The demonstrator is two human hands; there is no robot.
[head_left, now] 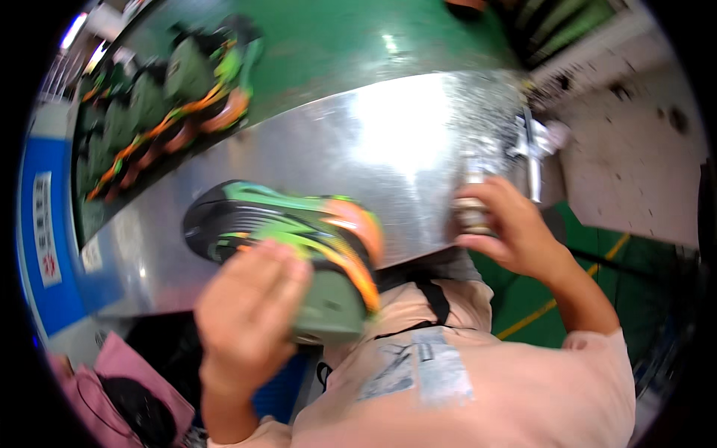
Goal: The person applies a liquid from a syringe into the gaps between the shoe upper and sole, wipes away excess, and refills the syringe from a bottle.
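Note:
A sneaker (287, 213) in black, green and orange lies tilted over the near edge of the metal table (321, 142), its toe to the left. A grey-green shoe last (328, 302) fills its opening. Slightly blurred, my left hand (250, 302) is closed on the sneaker's near side, by the laces and collar. To the right, my right hand (508, 224) has its thumb and fingers around a small bottle (472, 213) with a pale top, at the table's near edge. Its contents cannot be made out.
Several similar sneakers with lasts (175, 112) stand in a row on the green surface at the far left. A slim silver rod (533, 168) and a crumpled white wad (551, 138) lie at the table's right end, beside a stained pale panel (635, 142). A blue panel (45, 224) borders the left.

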